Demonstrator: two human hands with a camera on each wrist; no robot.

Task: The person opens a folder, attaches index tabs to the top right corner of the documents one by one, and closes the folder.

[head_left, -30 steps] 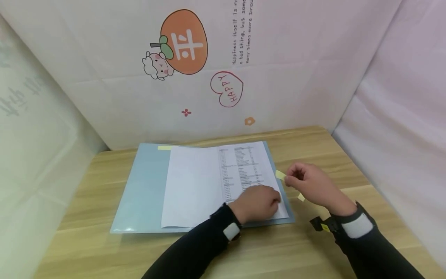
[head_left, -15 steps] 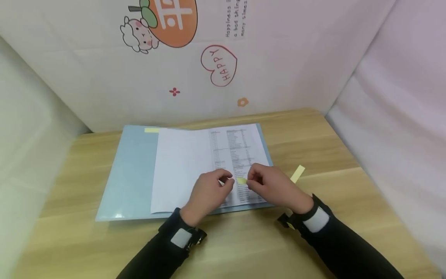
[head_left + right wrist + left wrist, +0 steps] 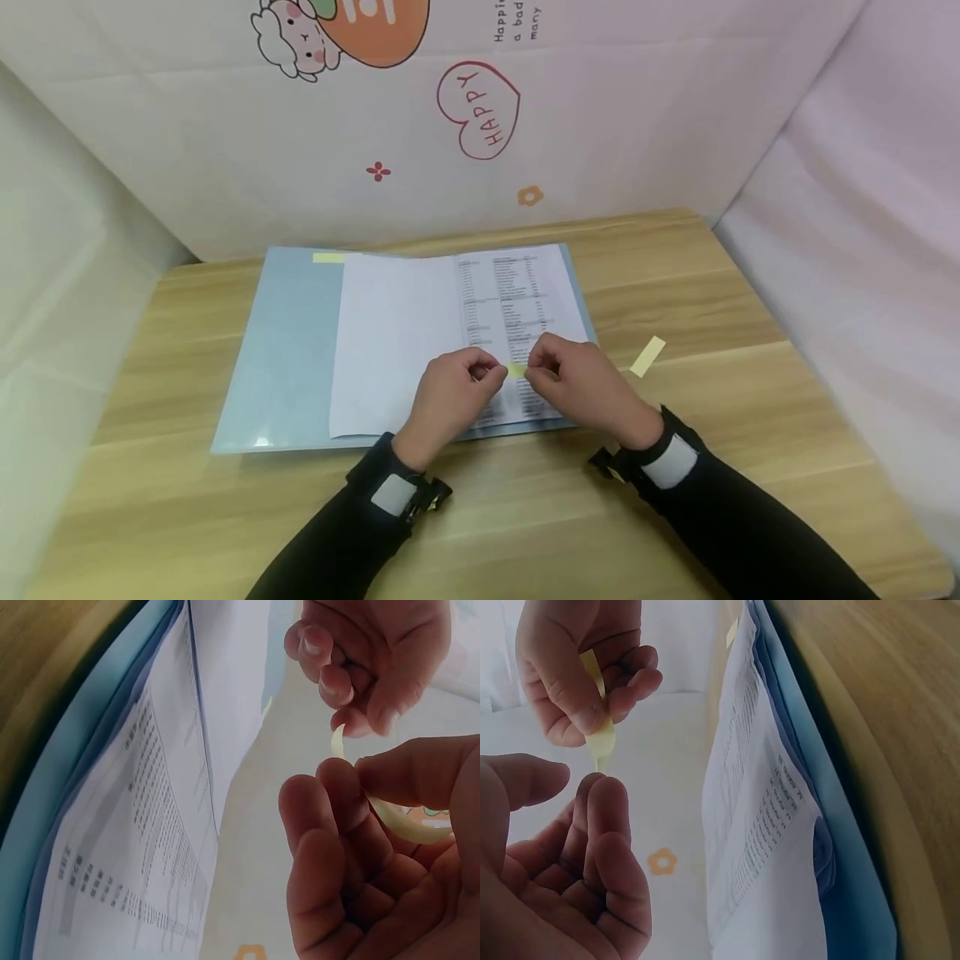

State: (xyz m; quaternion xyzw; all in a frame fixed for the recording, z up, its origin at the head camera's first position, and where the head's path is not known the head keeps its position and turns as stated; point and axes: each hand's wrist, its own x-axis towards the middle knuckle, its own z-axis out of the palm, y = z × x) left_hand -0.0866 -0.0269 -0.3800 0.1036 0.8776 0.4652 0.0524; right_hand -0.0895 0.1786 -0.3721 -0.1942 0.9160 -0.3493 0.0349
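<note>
My right hand (image 3: 588,387) pinches a narrow pale yellow paper strip (image 3: 517,370) between thumb and fingertips, above the printed page. In the right wrist view, the strip (image 3: 409,825) bends in a curve through those fingers. My left hand (image 3: 450,392) is opposite, its fingertips at the strip's free end. Seen from the left wrist, the left thumb (image 3: 540,780) stands apart from the fingers, which touch or nearly touch the strip (image 3: 600,742). Below both hands lies an opened light blue folder (image 3: 288,350) with a blank white page (image 3: 397,333) and a printed sheet (image 3: 517,292).
A second pale yellow strip (image 3: 648,357) lies on the wooden table (image 3: 712,333) right of the folder. Another yellow strip (image 3: 327,258) is at the folder's upper left edge. White cloth (image 3: 637,108) with printed drawings hangs behind the table.
My right hand has carried its yellow strip leftward from the folder's right edge to over the page. My left hand has moved left from the page's lower right, its fingertips now facing the strip's end.
</note>
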